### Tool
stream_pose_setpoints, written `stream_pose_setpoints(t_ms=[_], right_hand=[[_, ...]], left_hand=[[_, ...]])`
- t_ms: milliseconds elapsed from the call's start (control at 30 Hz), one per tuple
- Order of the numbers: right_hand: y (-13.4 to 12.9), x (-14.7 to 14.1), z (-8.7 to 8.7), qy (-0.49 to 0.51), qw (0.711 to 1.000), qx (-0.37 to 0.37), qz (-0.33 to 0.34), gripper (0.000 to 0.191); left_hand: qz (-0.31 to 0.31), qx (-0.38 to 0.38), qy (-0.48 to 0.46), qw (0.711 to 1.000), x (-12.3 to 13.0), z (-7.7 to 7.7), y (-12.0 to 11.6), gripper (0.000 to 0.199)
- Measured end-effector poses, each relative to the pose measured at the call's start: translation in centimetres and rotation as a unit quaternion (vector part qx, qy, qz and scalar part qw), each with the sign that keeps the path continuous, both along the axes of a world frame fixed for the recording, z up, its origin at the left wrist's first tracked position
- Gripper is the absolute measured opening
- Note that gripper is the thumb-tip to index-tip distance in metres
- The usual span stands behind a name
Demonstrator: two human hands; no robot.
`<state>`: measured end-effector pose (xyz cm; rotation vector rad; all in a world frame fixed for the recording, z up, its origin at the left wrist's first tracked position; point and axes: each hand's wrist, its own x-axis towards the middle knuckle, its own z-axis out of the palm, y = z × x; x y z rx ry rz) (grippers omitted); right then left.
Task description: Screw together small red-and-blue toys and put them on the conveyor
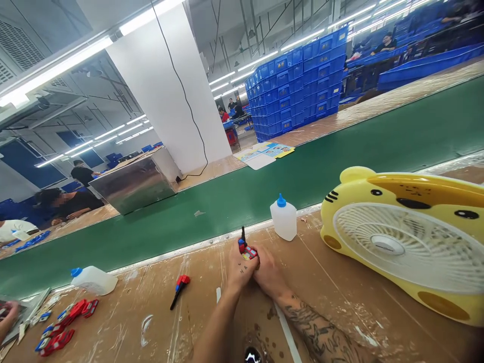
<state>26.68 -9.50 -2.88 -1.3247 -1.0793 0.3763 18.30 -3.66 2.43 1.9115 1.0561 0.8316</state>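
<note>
Above the brown worktop, my left hand (pixel 240 269) is closed around a small red and blue plastic toy piece (pixel 247 251). A thin black part sticks up from the piece. Pressed against its other side is my right hand (pixel 269 272), its fingers also closed; the fingertips of both hands are partly hidden. A similar red, blue and black toy piece (pixel 180 290) lies on the worktop to the left. Farther left is a pile of several red and blue toy parts (pixel 60 327). Just beyond my right hand stands a white bottle with a blue cap (pixel 284 220).
A yellow animal-faced fan (pixel 378 242) occupies the right side. Another blue-capped bottle (pixel 96 281) lies tilted at left, near another person's hand (pixel 8 317). Past the worktop runs a green conveyor belt (pixel 234 204), with printed card (pixel 264 154) and stacked blue crates (pixel 298 85) beyond.
</note>
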Motion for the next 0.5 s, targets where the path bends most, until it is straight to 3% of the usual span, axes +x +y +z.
stream_pose_setpoints(t_ms=[133, 367, 500], right_hand=[[0.4, 0.3, -0.4, -0.005, 1.0, -0.02, -0.002, 0.068], [0.2, 0.4, 0.2, -0.066, 0.997, -0.027, 0.012, 0.047], [0.4, 0.6, 0.9, -0.113, 0.993, -0.046, 0.007, 0.037]], left_hand=[[0.023, 0.037, 0.077, 0.996, -0.7, 0.7, 5.1, 0.049], [0.064, 0.055, 0.263, 0.961, -1.7, 3.2, 16.7, 0.047], [0.068, 0.026, 0.367, 0.927, -1.9, 4.1, 19.2, 0.033]])
